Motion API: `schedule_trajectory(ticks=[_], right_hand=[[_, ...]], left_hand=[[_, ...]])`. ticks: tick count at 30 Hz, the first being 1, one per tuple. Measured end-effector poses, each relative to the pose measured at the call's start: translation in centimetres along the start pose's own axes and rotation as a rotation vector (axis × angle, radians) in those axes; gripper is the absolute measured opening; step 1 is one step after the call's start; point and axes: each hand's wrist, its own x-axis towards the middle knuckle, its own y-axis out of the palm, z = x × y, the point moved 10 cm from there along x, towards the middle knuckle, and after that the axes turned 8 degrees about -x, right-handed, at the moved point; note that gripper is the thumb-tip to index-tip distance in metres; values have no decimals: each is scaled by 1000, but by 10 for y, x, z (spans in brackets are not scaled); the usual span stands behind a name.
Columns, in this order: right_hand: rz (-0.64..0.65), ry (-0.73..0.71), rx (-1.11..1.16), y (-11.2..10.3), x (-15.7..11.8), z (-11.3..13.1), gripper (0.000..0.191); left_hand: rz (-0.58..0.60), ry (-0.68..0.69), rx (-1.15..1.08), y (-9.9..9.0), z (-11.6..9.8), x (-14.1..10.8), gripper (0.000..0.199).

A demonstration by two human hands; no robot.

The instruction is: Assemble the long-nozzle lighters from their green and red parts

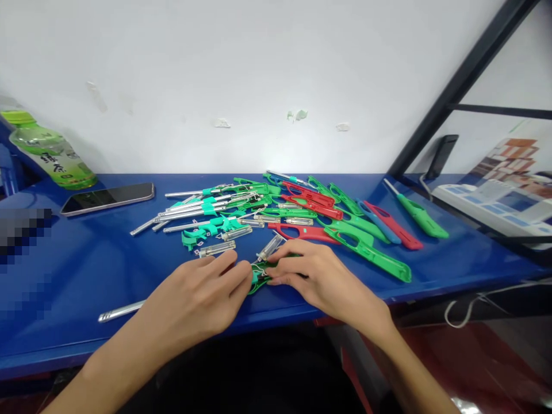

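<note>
A half-built green gas lighter (260, 284) lies at the table's front edge, with white wire and dark parts showing in its shell. My left hand (207, 293) is closed over its left portion, and a metal tube (121, 311) sticks out to the left from under that hand. My right hand (321, 279) pinches the lighter's right portion; fingers hide what exactly lies between its fingertips. Just beyond the fingertips rests a clear fuel tank (271, 247). More clear tanks (218, 249) and small teal plastic parts (193, 237) lie near my left hand.
Behind are metal tubes (194, 207), red shell halves (308, 232) and green shell halves (379, 257). A complete-looking green lighter (420, 217) lies at right. A phone (107, 198) and bottle (56, 155) are at left; a black rack (457, 75) stands right.
</note>
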Motion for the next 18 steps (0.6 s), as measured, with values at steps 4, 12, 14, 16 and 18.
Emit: schedule_trajectory(ticks=[4,12,14,16,18], right_hand=[[-16,-6,-19,-2,1,0,17],[-37,31,-45,-3,-2,2,9],[-39,53,-49,-5,-1,4,10],[-45,85,-49,-9,0,4,15],[-57,120,-53,-14,0,2,15]], left_hand=[[-21,-1,25,0,-2,-2,50],[-3,-219,-119,7,20,-34,34],[-30,-317,-176,0,34,-43,33],[-67,-423,-228,-8,48,-53,32],[-76,-499,-303,-11,56,-64,26]])
